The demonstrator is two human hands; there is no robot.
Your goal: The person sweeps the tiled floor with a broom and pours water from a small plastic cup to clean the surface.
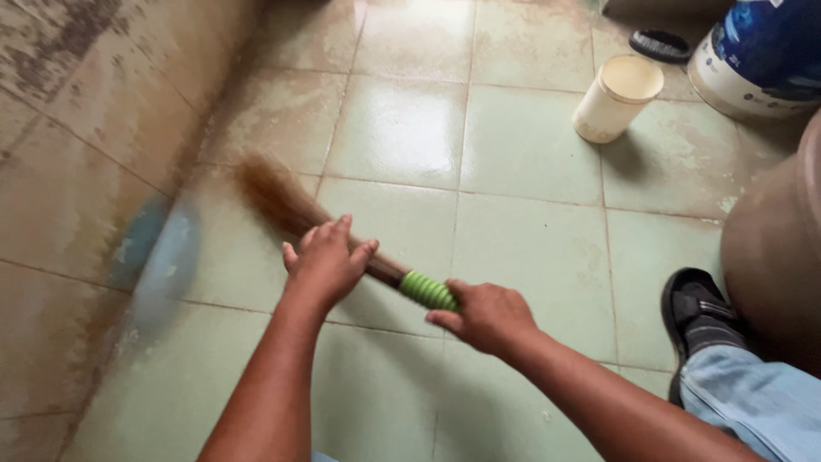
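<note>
Broom [291, 205], grass-bristled, held low over a green tiled floor [530, 248] beside a stained wall [77, 171].

Floor looks wet and glossy; a large brown pot [774, 248], a blue-and-white bucket [757, 56] and a cream cup [617, 97] stand to the right. Broom likely light, bristles soft and springy, bound neck stiff. Left hand [325, 261] lies over the bristle bundle just above the green wrapped handle [428, 291], fingers seemingly loose, though motion blur obscures this. Right hand [487, 316] is clenched around the handle's end, the best place to hold it.

Bare tiled floor [402, 128] lies open ahead; wall [77, 171] crowds left, cup [617, 97] and bucket [757, 56] right.
</note>
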